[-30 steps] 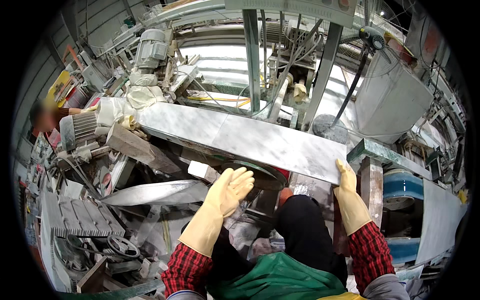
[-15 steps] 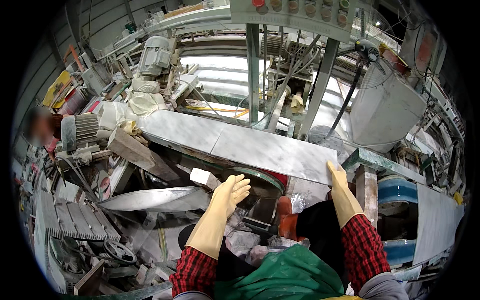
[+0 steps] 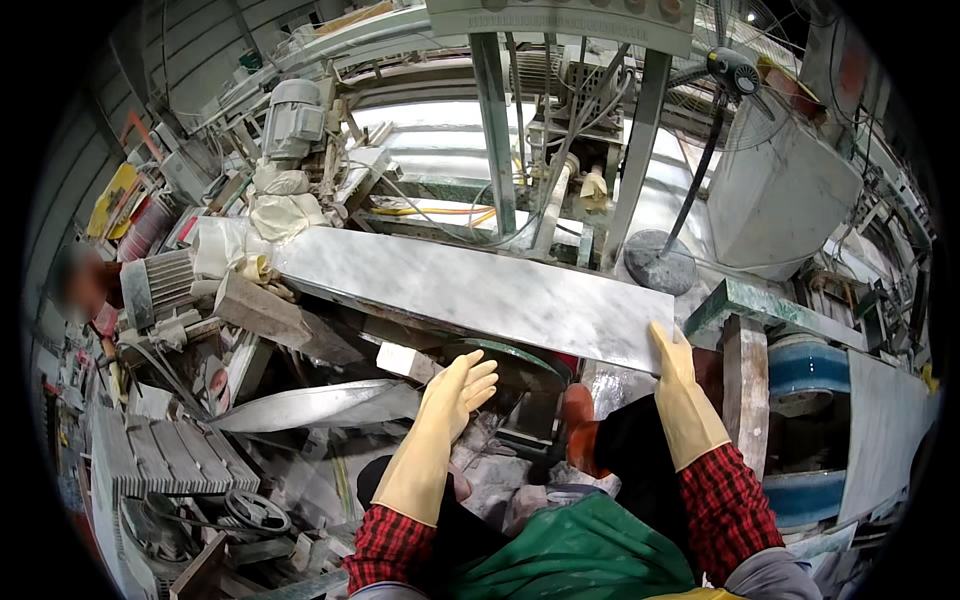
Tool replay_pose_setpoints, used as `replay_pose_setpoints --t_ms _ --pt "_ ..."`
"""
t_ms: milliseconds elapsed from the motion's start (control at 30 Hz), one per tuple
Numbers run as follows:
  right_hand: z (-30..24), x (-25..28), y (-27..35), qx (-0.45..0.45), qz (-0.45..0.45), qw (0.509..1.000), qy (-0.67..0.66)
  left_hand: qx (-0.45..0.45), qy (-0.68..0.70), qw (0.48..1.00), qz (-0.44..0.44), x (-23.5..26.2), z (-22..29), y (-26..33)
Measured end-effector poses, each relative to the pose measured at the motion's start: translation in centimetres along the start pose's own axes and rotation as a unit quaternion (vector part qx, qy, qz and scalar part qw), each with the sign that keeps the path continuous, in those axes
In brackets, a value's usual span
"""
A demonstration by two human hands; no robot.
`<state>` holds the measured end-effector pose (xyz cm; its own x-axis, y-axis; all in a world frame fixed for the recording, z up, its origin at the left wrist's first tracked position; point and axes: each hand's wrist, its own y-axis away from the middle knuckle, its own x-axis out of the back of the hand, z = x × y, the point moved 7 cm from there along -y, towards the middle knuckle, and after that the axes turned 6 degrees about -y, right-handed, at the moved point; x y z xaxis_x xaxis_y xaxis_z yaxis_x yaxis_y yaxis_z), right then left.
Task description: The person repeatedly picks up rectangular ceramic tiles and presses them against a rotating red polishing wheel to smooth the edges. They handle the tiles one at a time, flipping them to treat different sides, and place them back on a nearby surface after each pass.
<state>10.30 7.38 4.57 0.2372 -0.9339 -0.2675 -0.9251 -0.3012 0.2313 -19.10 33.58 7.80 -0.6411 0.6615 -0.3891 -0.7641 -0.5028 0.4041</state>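
Well, from where I stand the grey-veined slab (image 3: 480, 285) runs from the right grip (image 3: 682, 365) leftward, passing beyond the left grip (image 3: 456, 390). That left grip is bare of any load, fingers spread, nearer the body than the slab and just right of a small white block (image 3: 402, 360). The right grip is laid against the slab's end with a digit at the near corner; whether it is truly clenched I can't tell. I'd judge the slab heavy, stiff and smooth enough to slip under gloves, and brittle at its thin corners, so I'd take hold low along the long edges, well in from the tips. As for containers, the closest candidate is a boxy grey shape (image 3: 780, 185), beyond and right of the right grip; I can't see inside it, or whether it is hollow.
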Motion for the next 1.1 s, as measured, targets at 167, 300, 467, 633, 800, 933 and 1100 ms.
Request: replay_pose_setpoints --t_ms 167,300,467,633,800,933,1100 --pt "-0.1 0.1 -0.3 0.005 0.005 1.0 -0.003 0.004 0.005 1.0 -0.008 -0.2 -0.7 -0.8" --pt "0.0 -0.3 -0.2 0.033 -0.002 0.999 0.002 0.019 -0.002 0.999 0.027 0.0 -0.1 0.0" --pt "0.5 -0.5 -0.4 -0.011 -0.004 0.999 -0.035 -0.013 0.034 0.999 -0.03 0.6 -0.6 0.2" --pt "0.1 -1.4 0.2 -0.042 0.024 0.998 -0.03 0.013 -0.003 1.0 0.011 1.3 -1.3 -0.2" --pt "3.6 1.5 -3.2 -0.082 0.036 0.995 -0.045 -0.019 0.081 0.988 -0.131 2.4 -3.5 -2.0" --pt "4.3 2.7 -3.8 -0.134 0.036 0.983 -0.12 0.005 -0.01 0.999 -0.031 0.2 -2.2 -1.9" --pt "3.5 1.1 -2.3 -0.116 0.064 0.988 -0.076 -0.014 -0.008 0.999 -0.052 1.7 -3.6 -1.4"
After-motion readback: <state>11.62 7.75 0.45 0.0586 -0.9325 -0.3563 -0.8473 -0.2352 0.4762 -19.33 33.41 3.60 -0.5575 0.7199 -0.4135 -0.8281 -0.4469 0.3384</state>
